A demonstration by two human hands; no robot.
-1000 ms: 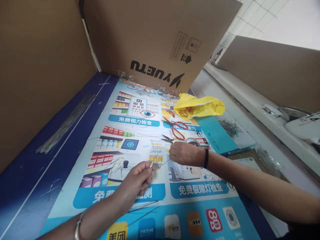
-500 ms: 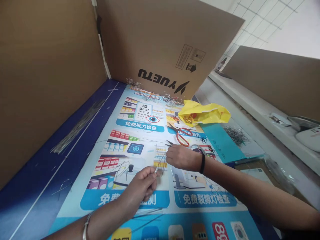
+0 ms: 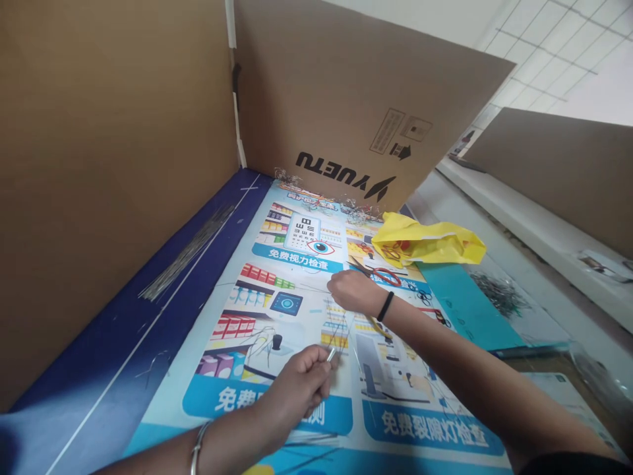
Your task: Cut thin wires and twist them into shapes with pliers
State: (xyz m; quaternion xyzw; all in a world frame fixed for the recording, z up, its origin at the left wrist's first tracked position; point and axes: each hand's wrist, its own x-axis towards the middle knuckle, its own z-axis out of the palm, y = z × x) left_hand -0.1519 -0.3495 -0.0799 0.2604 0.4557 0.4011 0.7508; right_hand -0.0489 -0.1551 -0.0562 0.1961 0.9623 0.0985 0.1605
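My left hand (image 3: 306, 382) is closed, thumb and finger pinching a small bundle of thin wires (image 3: 341, 330). A short silvery piece (image 3: 331, 355) shows at the thumb tip. The wires fan upward from the pinch, towards my right hand (image 3: 355, 291). That hand is closed above the printed sheet with its back to me, so its fingertips and anything in them are hidden. Just beyond it lie scissors with red handles (image 3: 386, 276), partly covered by the hand. More thin wires (image 3: 311, 439) lie loose on the sheet, below my left hand.
A yellow plastic bag (image 3: 430, 241) lies at the back right, by a teal sheet (image 3: 459, 310) and a heap of cut wire bits (image 3: 499, 293). A long wire bundle (image 3: 188, 251) rests on the blue surface at left. Cardboard panels (image 3: 346, 99) stand behind and left.
The view has shifted, so the scene sits farther right. My right hand has moved up and away from my left hand, over the scissors' handles. My left hand keeps its pinch.
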